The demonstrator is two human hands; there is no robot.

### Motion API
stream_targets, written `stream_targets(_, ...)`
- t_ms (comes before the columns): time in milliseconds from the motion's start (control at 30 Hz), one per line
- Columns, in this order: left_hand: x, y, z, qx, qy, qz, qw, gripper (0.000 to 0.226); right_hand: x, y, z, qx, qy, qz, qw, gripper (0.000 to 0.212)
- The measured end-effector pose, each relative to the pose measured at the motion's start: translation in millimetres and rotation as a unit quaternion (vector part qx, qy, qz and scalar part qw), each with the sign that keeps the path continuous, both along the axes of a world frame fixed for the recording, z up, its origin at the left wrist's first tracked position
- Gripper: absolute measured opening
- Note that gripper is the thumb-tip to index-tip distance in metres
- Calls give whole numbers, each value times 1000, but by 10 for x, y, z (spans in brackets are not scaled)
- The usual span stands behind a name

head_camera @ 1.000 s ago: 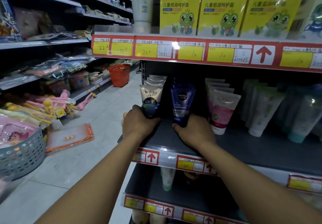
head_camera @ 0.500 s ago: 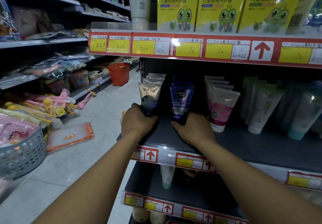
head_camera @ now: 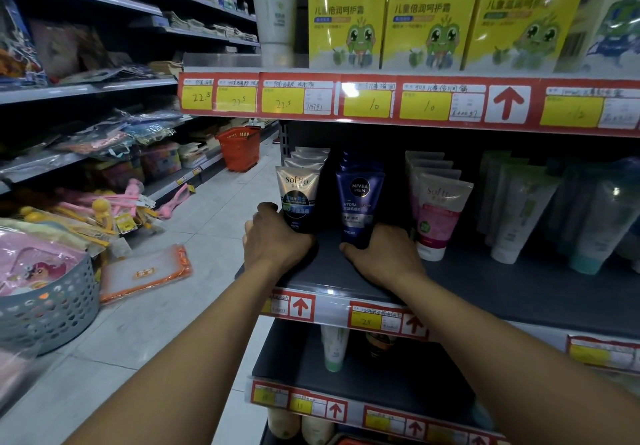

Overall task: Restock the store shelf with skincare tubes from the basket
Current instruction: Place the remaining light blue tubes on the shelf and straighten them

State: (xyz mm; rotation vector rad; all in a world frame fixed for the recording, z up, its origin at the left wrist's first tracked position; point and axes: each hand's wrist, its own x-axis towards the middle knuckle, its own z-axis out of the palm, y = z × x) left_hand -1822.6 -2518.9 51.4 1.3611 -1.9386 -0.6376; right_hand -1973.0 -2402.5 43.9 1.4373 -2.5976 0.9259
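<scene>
Left hand (head_camera: 275,242) grips base of grey "Softto" tube (head_camera: 297,198); right hand (head_camera: 384,257) grips navy "NIVEA MEN HYDRA" tube (head_camera: 358,207), both upright.

The left hand (head_camera: 275,242) covers the cap end of the Softto tube (head_camera: 298,198), so its fingers there cannot be seen; the right hand (head_camera: 384,257) likewise hides the base of the Nivea Men tube (head_camera: 360,205). The tubes queued behind each front one show only their crimped tops. The green-white tubes (head_camera: 519,212) to the right are blurred, labels unreadable. The grey basket (head_camera: 48,309) is cut by the left edge. Handwriting on the price tags (head_camera: 374,105) is mostly too faint to read.
</scene>
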Motion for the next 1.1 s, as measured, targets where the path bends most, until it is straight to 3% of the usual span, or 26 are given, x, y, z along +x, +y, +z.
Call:
stream_targets(100,22,47,15,-7,52,3,999,93,19,44,35,19,6,1,1000,57)
stream_targets(233,92,179,70,-65,136,17,988,65,33,160,92,69,19,-1,997,61)
stream_targets(367,41,436,85,-78,149,-29,985,35,55,351,167,90,20,4,996,64)
stream_targets(467,-88,715,71,-79,137,-80,984,25,85,524,183,79,23,15,997,50)
stream_targets(733,-559,1358,211,-74,102,-182,975,26,-149,1179,278,46,8,-9,999,23)
stream_targets(933,-871,1605,219,-48,69,-184,979,30,-597,1646,328,24,9,-76,997,27)
stream_targets(1100,-1157,1673,158,-28,38,-155,987,57,-946,1858,243,7,5,-129,992,27)
